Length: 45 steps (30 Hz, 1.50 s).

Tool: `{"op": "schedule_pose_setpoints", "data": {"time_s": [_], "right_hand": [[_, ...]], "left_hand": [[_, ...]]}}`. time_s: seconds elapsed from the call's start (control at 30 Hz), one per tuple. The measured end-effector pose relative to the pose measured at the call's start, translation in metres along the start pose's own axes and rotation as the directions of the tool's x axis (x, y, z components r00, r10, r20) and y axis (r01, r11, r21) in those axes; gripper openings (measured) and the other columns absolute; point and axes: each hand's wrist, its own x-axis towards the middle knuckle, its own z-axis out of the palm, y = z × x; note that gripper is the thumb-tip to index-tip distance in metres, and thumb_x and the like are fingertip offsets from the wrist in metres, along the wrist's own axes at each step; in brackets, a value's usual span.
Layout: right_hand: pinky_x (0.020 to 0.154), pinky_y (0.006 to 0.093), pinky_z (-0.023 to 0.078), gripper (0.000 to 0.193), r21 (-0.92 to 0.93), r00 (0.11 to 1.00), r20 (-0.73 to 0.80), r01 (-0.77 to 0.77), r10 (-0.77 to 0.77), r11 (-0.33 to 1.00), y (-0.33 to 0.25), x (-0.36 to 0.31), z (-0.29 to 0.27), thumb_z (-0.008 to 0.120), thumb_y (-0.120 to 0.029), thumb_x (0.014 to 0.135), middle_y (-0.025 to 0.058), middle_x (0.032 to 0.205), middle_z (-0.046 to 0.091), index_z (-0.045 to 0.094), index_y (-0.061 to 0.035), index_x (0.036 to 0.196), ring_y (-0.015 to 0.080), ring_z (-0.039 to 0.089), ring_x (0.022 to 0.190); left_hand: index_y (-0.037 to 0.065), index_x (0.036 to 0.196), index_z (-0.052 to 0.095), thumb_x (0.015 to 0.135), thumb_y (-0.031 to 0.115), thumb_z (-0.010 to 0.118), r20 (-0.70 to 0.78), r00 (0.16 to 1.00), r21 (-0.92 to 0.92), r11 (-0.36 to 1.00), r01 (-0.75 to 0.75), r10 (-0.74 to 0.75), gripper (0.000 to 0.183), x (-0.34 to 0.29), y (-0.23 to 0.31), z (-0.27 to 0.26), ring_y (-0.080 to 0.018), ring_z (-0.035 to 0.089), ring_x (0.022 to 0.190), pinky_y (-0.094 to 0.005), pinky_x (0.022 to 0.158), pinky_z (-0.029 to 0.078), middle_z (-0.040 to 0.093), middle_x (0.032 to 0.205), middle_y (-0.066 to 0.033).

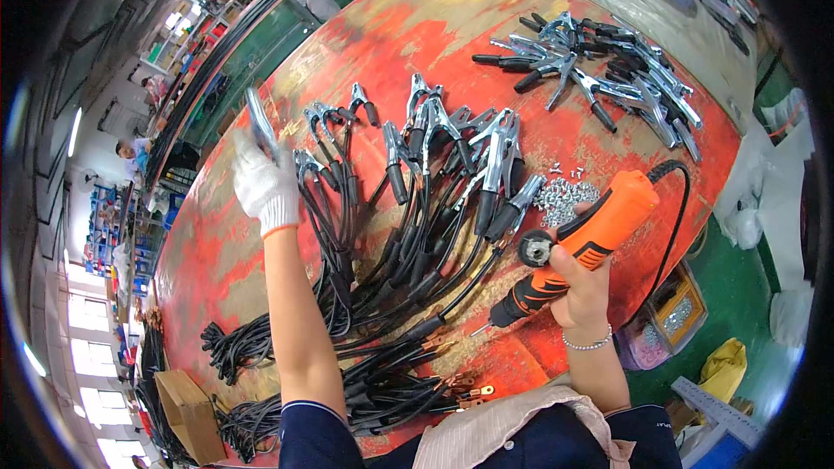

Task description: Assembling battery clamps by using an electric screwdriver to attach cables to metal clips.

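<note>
Orange casing fills my right hand (580, 288), its fingers curled round a corded power driver (612, 215); my gloved left hand (266, 184), blurred, grips a silver spring clamp (259, 115). Rightward from those fingers lie black-cabled clamps (496, 161).

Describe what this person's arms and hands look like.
The left hand wears a white knit glove with an orange-edged cuff; the right hand is gloveless, with a beaded wrist bracelet. Short navy sleeves leave both forearms bare.
</note>
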Motion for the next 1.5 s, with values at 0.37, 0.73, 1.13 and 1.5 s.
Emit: {"op": "schedule_pose_setpoints", "data": {"time_s": [0.37,0.73,1.13,1.5], "right_hand": [[0.077,0.0337,0.052,0.059,0.049,1.000,0.006,0.020,-0.021,0.999,-0.010,-0.001,-0.011,0.066,0.007,0.075,0.0084,0.094,0.061,0.039,-0.0095,0.125,0.0184,0.063,0.085],[0.089,0.0460,0.045,0.062,-0.001,0.930,0.225,0.299,-0.291,0.954,-0.036,-0.017,-0.010,0.071,-0.007,0.076,0.0069,0.088,0.055,0.031,-0.0133,0.123,0.0156,0.059,0.077],[0.092,0.0418,0.044,0.060,-0.058,0.906,0.148,0.407,-0.396,0.911,-0.049,-0.031,0.007,0.068,-0.004,0.078,0.0147,0.090,0.063,0.028,-0.0058,0.123,0.0225,0.063,0.084],[0.078,0.0301,0.051,0.057,-0.086,0.983,0.156,0.116,-0.101,0.990,-0.006,-0.032,0.006,0.070,0.011,0.071,0.0103,0.091,0.062,0.039,-0.0057,0.116,0.0173,0.063,0.085]], "left_hand": [[0.004,0.071,0.069,0.073,0.037,0.063,0.074,0.730,-0.080,0.734,-0.675,0.679,0.033,-0.108,0.140,0.007,-0.0283,0.054,0.092,-0.0466,0.090,0.037,0.061,0.087,-0.0110],[-0.001,0.091,0.061,0.085,0.010,0.054,0.436,0.598,-0.894,0.403,0.197,0.673,0.014,-0.122,0.097,-0.118,-0.0229,0.058,0.086,-0.0322,0.081,0.045,0.061,0.089,-0.0125],[0.007,0.100,0.061,0.075,0.019,0.069,0.222,0.654,-0.820,0.502,-0.277,0.723,0.030,-0.192,0.101,-0.186,-0.0288,0.064,0.067,-0.0345,0.059,0.051,0.065,0.087,-0.0103],[-0.001,0.116,0.040,0.086,0.010,0.056,0.804,0.432,-0.480,0.018,0.877,0.408,0.035,-0.197,0.069,-0.180,-0.0107,0.055,0.055,-0.0228,0.045,0.043,0.061,0.079,-0.0109]]}}
